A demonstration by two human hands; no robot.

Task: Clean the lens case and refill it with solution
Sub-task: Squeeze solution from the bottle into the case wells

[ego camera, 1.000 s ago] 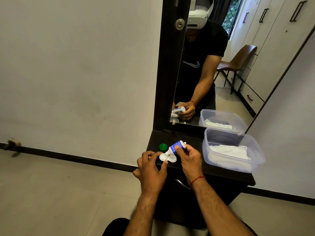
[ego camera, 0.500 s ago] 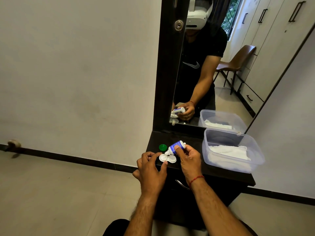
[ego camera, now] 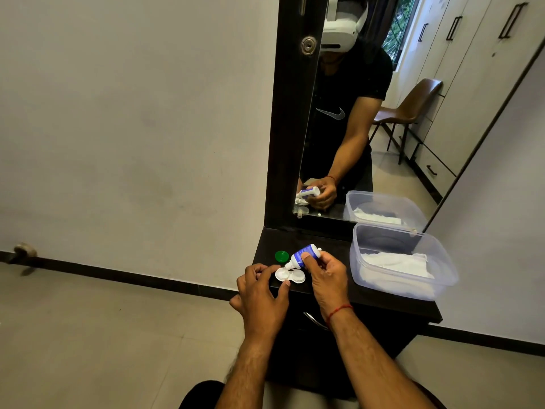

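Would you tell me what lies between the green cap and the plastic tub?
In the head view: the blue solution bottle, tilted nozzle-down over the lens case, held by the right hand.

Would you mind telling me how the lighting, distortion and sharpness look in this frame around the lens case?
Head view: soft, dim room light, no harsh glare; the white lens case stands out against the dark counter. Head view: wide-angle bending curves the skirting line. Head view: left hand, right hand and solution bottle look fairly sharp.
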